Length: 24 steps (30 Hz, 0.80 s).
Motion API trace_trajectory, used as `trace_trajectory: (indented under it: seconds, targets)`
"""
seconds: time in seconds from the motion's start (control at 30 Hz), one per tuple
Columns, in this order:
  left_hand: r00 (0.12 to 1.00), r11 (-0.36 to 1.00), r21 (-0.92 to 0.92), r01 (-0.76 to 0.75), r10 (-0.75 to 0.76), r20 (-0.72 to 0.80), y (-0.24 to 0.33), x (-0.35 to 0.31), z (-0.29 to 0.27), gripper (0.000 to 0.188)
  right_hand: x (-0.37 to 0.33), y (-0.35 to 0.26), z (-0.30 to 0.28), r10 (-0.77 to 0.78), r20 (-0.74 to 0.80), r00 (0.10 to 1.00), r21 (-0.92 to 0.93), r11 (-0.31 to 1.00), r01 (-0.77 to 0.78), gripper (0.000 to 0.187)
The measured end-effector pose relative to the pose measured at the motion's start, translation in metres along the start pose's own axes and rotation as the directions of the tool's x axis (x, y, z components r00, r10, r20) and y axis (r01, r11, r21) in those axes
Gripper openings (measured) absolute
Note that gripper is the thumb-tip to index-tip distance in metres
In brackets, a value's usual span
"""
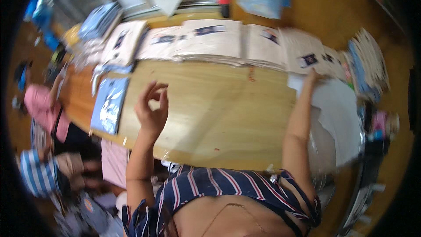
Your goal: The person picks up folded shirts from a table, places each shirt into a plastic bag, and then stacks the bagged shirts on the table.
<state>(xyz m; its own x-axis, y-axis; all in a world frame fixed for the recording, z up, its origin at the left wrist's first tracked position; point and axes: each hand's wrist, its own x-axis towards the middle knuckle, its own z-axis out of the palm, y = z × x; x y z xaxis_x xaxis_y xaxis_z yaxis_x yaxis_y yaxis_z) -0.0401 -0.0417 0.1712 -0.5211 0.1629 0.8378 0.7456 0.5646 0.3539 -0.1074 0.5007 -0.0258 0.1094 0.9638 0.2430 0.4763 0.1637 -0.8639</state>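
Observation:
My left hand [152,110] is raised over the left part of the wooden table, fingers loosely bent and apart from the thumb, with nothing in it. To its left lies a folded blue garment in a clear shiny bag [109,105]. My right arm stretches far forward to the right. There my right hand [312,77] is at the near edge of a stack of folded cream garments [302,46] with dark labels, just above some white sheets [335,105]. The hand is small and blurred, so whether its fingers grip anything cannot be made out.
More stacks of folded cream garments [210,39] line the table's far edge. Blue packed garments [98,19] are piled at the far left, and another pile [368,63] stands at the right. Two people, one in a pink top [41,105], are on the left. Bare tabletop [219,105] shows in the middle.

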Motion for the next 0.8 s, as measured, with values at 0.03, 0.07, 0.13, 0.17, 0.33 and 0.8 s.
trace_trajectory:
  seconds: [0.03,0.07,0.13,0.17,0.33,0.8]
  targets:
    - [0.992,0.992,0.025,0.126,-0.127,0.002,-0.020,-0.001,-0.008,0.037,0.028,0.019,0.012,-0.019,0.221,0.975,0.248,0.968,-0.037,0.092]
    - [0.990,0.981,0.140,0.137,-0.140,0.011,-0.041,0.003,-0.015,0.034,0.063,0.032,0.012,-0.043,0.408,0.912,0.448,0.880,-0.159,0.099]
    - [0.971,0.879,0.427,0.211,-0.240,0.014,-0.084,-0.001,-0.060,0.030,0.022,-0.006,-0.001,0.102,0.598,0.795,0.216,0.935,-0.283,0.097]
    - [0.963,0.825,0.517,0.228,-0.268,0.002,-0.114,0.003,-0.076,0.021,0.037,-0.019,-0.018,0.251,0.562,0.788,-0.022,0.957,-0.290,0.094]
    - [0.820,0.665,0.557,0.498,-0.569,-0.054,-0.315,-0.010,-0.170,0.018,-0.153,-0.136,-0.058,-0.631,0.141,0.763,0.502,0.710,0.494,0.030]
    - [0.522,0.530,0.643,0.553,-0.822,0.229,-0.519,0.046,-0.146,0.051,-0.672,-0.286,0.024,-0.179,0.954,-0.240,0.060,0.899,-0.434,0.035]
